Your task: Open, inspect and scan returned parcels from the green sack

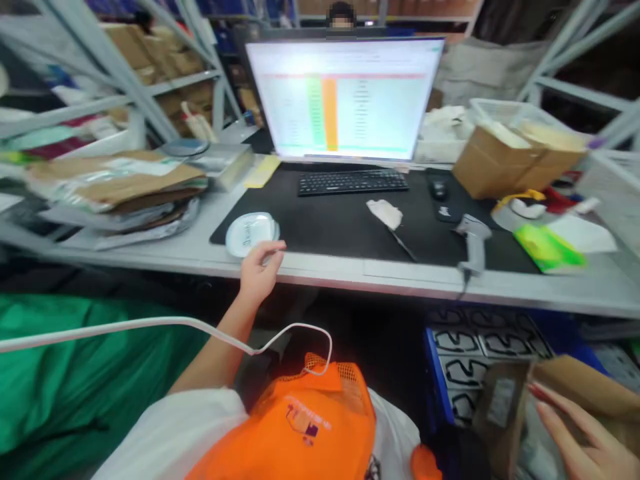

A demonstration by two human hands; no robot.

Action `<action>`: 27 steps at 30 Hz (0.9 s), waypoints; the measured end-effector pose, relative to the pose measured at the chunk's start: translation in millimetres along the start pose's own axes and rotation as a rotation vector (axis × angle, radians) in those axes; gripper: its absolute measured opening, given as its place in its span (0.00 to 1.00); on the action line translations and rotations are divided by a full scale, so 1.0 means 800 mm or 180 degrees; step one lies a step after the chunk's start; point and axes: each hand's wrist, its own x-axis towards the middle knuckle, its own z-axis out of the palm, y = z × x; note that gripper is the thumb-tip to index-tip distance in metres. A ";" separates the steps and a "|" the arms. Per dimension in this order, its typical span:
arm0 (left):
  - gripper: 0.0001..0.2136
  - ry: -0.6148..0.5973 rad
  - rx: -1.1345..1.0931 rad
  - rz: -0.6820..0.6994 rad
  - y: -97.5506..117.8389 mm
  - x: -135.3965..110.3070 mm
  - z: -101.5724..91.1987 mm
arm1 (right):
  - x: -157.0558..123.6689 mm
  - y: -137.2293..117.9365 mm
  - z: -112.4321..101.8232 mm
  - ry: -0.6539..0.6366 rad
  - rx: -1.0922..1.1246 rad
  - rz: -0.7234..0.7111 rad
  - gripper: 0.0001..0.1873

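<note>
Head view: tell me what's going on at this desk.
The left hand reaches up to the desk edge, fingers at a round white packet on the corner of the black mat; grip unclear. The right hand lies open on a brown cardboard box, low beside a blue crate. Keyboard and scanner lie untouched.

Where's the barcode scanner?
Head view, right side: the barcode scanner lies at the black mat's front edge, near the mouse, left of the green packet.
</note>
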 end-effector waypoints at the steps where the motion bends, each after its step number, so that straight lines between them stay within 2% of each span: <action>1: 0.17 0.0194 0.0354 0.0062 -0.017 0.006 -0.015 | 0.021 -0.036 0.019 -0.0202 0.0014 -0.0196 0.18; 3: 0.23 0.0250 0.1024 -0.0038 -0.046 0.013 -0.034 | 0.056 -0.117 0.059 -0.0642 0.0128 -0.0688 0.20; 6: 0.37 -0.0061 0.1518 -0.0359 -0.077 0.016 -0.039 | 0.100 -0.241 0.121 -0.1343 0.0336 -0.1489 0.19; 8: 0.34 -0.0020 0.1560 -0.0377 -0.090 0.017 -0.037 | 0.131 -0.317 0.160 -0.1759 0.0477 -0.1989 0.18; 11: 0.23 0.0529 0.1198 -0.0322 -0.103 0.029 -0.048 | 0.184 -0.412 0.213 -0.1947 0.0708 -0.2562 0.16; 14: 0.21 0.0815 0.0031 -0.0619 -0.113 0.059 -0.070 | 0.238 -0.477 0.255 -0.1690 0.0936 -0.2742 0.15; 17: 0.27 0.0635 -0.1608 -0.1036 -0.114 0.104 -0.068 | 0.275 -0.513 0.287 -0.1310 0.1264 -0.2866 0.14; 19: 0.30 0.0343 -0.2314 -0.1085 -0.108 0.139 -0.042 | 0.288 -0.525 0.304 -0.1008 0.1514 -0.2971 0.17; 21: 0.31 -0.0050 -0.2501 -0.0980 -0.098 0.172 -0.004 | 0.294 -0.528 0.319 -0.0633 0.1652 -0.2941 0.25; 23: 0.32 -0.0474 -0.2336 -0.0758 -0.085 0.196 0.036 | 0.299 -0.525 0.330 -0.0204 0.1621 -0.2815 0.30; 25: 0.33 -0.0740 -0.2123 -0.0463 -0.075 0.208 0.068 | 0.304 -0.518 0.336 0.0166 0.1516 -0.2817 0.31; 27: 0.32 -0.0813 -0.2081 -0.0272 -0.073 0.207 0.088 | 0.309 -0.511 0.339 0.0350 0.1424 -0.2878 0.31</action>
